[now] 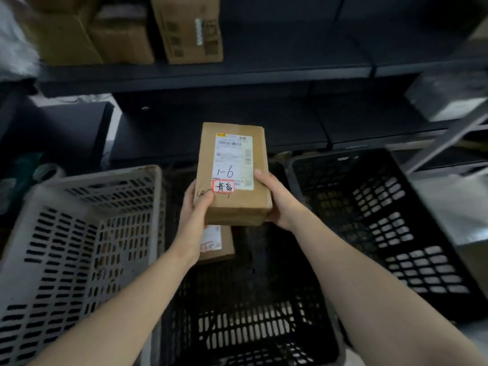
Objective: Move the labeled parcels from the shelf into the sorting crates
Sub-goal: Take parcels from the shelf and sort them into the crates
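I hold the brown cardboard parcel [232,175] in mid-frame, above the crates and in front of the dark metal shelf [237,71]. My left hand [196,207] grips its lower left corner and my right hand [277,199] its lower right edge. The fingers [264,179] pinch the parcel from both sides: one thumb from each hand lies on the top face, the rest curl underneath, mostly out of sight. The white label faces up, with "1-6" written by hand and a red-framed mark at its foot.

The parcel's far edge is clear of the shelf front, with open air all round its upper three sides. Its near edge hangs over the middle black lattice crate [250,334], which opens wide at the bottom centre of the frame. A second brown parcel [217,245] lies in that crate, just under my left wrist, leaving most of the crate floor bare. The grey slotted plastic crate [66,260] fills the lower left, its right wall close beside my left forearm. The right black lattice crate [396,233] sits at the right, its rim near my right hand.

By count: two labelled parcels, three crates (one grey, two black), and two hands. At the upper left of the frame three blurred cardboard boxes [188,30] stand on the upper shelf. One grey box [449,99] sits at the right edge.
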{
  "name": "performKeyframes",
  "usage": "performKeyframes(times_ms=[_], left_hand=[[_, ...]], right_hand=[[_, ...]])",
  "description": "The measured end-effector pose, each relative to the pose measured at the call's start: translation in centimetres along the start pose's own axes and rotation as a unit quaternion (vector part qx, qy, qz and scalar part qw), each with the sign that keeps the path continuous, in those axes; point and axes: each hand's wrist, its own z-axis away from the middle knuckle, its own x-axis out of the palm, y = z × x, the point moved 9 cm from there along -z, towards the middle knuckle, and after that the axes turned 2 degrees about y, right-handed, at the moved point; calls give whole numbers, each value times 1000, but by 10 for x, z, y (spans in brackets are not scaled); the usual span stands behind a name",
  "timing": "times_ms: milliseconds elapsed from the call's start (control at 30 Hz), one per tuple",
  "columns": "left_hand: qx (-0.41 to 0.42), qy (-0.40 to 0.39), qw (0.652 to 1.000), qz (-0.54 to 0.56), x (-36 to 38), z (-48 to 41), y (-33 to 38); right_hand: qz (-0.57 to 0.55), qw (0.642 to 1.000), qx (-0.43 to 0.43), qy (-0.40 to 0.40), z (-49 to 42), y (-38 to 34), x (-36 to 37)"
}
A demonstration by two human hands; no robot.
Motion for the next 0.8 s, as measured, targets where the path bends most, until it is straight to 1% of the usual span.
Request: performKeyframes(times_ms=[100,200,300,400,500,600,700,767,800], left_hand=[[-18,-50,996,-73,60,-2,-2],[4,-80,989,-126,124,-1,-2],[4,-85,984,-157,179,-3,-10],[0,-69,973,-220,212,-6,-26],[-5,-30,962,-271,218,-17,-42],[16,45,951,-306,200,-32,-52],[23,108,938,-329,175,-45,-69],[11,115,929,-352,164,-52,-86],[7,112,926,-360,160,-55,-95]], right_hand=[[-15,998,-36,50,15,-28,-63],[-47,994,-42,89,28,-37,-136],[-97,988,-18,122,40,-28,-209],[-95,982,2,162,43,-11,-276],[-32,981,57,181,31,20,-317],[36,979,103,172,3,53,-323],[55,981,111,151,-37,77,-310],[74,981,102,144,-60,86,-301],[125,976,98,151,-70,87,-301]])
